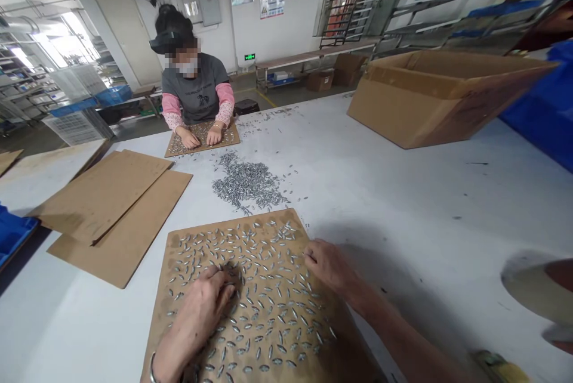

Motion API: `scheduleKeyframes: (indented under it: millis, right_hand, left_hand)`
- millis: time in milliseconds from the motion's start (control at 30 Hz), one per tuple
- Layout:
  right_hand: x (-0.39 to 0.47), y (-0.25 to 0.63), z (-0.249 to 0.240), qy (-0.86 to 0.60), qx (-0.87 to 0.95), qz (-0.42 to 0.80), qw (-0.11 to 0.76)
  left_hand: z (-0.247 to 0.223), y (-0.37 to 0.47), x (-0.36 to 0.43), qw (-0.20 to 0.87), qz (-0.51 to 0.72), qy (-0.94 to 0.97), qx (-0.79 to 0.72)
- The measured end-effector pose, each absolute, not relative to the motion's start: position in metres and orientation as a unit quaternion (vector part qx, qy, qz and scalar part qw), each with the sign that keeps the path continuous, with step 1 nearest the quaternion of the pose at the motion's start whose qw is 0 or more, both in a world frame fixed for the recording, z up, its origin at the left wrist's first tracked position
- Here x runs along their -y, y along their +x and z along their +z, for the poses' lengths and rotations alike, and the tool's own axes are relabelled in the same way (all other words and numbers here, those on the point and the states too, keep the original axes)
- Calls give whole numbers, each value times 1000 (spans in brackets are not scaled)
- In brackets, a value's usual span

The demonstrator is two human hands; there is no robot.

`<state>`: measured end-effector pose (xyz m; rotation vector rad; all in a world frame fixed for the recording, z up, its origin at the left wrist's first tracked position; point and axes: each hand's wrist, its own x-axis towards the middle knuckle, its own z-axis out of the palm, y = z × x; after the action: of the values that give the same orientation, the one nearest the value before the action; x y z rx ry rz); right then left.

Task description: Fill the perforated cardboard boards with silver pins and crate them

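Head view: metal pieces [281, 348] surround left fingers [227, 293].

Bright daylight at left; soft shadows; edges stretched and blurred.

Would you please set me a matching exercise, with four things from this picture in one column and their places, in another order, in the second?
1. Left hand
2. Right hand
3. Heap of small metal pieces
4. Open cardboard box

A. Between the near board and the far board
B. At the near board's right edge
C. On the table, to the right of the heap
D. Among pieces, left of the near board's middle

Pairs: 1-D, 2-B, 3-A, 4-C
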<state>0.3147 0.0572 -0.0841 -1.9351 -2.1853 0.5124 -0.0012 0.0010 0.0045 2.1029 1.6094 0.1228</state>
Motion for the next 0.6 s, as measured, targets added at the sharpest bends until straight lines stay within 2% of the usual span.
scheduleKeyframes:
  millis: [133,233,467,600]
  right_hand:
    - [-46,310,-69,-623,775,109,9]
    - [-37,310,-64,-598,794,108,-3]
    - [-21,318,-82,-636,741,190,97]
    - [-21,312,-94,-665,713,202,99]
  left_hand:
    - [3,0,-2,244,43,776,-580]
    - [4,2,-1,245,49,780,-573]
    - [9,1,2,250,56,770,-585]
    - [6,1,3,243,48,774,-583]
